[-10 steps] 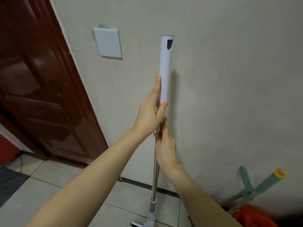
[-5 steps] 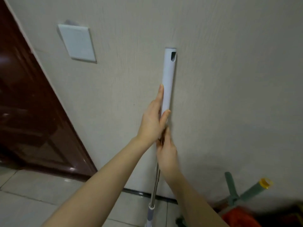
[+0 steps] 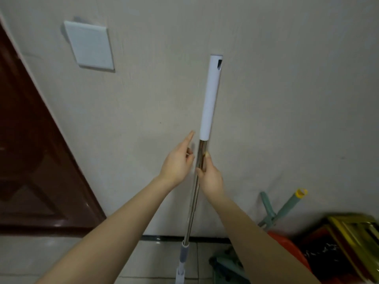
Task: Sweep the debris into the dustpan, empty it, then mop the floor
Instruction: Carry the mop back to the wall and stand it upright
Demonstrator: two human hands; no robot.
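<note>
A mop handle (image 3: 210,99) with a white grip on top and a shiny metal pole below stands upright against the beige wall. My right hand (image 3: 209,175) holds the metal pole just under the white grip. My left hand (image 3: 179,160) is a little to the left of the pole, fingers apart, off the handle. The mop's lower joint (image 3: 183,255) shows at the bottom edge; the mop head is out of view.
A dark red door (image 3: 30,160) stands at the left. A white wall plate (image 3: 90,46) is above left. Green handles with a yellow cap (image 3: 287,206), an orange-red bag (image 3: 287,244) and a yellow-framed object (image 3: 356,238) crowd the right floor corner.
My left hand has let go of the white grip and moved down and left, away from the pole. My right hand still holds the pole. The view has shifted down and right.
</note>
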